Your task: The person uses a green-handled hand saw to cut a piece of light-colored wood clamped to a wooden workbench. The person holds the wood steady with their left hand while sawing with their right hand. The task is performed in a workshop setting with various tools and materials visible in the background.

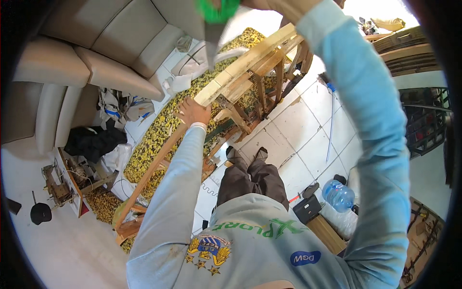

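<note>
- L hand [193,111]: fingers curled over the edge of a wood frame [240,67], gripping its plank.
- Yellow-black patterned fabric [159,139] under frame, just left of L hand.
- R hand [226,6]: raised at top rim, closed on a green tool [217,10], above frame.
- Blue water bottle [339,195] on floor, well right of L hand; contents unclear.

Bright daylight, overexposed top, fisheye-bent edges
</note>
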### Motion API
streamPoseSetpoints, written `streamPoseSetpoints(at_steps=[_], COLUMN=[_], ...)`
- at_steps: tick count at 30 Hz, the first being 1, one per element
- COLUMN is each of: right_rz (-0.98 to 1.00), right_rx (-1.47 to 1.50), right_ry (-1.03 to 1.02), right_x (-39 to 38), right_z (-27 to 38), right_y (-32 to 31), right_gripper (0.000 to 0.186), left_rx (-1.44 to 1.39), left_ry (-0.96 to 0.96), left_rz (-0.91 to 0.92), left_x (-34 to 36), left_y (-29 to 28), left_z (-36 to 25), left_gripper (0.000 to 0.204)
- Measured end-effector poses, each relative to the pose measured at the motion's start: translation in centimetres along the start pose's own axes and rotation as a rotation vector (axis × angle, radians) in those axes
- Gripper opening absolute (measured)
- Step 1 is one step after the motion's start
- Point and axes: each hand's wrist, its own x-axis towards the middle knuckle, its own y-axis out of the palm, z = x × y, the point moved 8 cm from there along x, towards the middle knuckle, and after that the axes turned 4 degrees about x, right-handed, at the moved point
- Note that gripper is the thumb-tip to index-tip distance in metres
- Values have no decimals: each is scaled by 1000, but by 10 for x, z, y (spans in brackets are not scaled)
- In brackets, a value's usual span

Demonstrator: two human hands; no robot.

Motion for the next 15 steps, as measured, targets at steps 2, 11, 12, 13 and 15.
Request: streamPoseSetpoints(at_steps=[2, 11, 12, 13, 15], right_rz=[-406, -422, -502, -523, -583], right_rx=[872, -58, -181, -6, 127], right_ry=[82, -310, -244, -172, -113], right_x=[35, -121, -136, -153, -187], right_z=[-32, -58, -88, -117, -169], right_y=[-33, -6, -15, -10, 9], right_gripper=[18, 33, 25, 20, 12], left_rx=[51, -256, -308, -305, -291], left_ry=[-89, 25, 3, -15, -45], left_rz=[131, 270, 295, 329, 401], left_x=[-2, 16, 18, 20, 21], left_y=[-2, 18, 19, 18, 13], left_z=[58, 55, 45, 40, 31], left_gripper=[110, 89, 79, 78, 78])
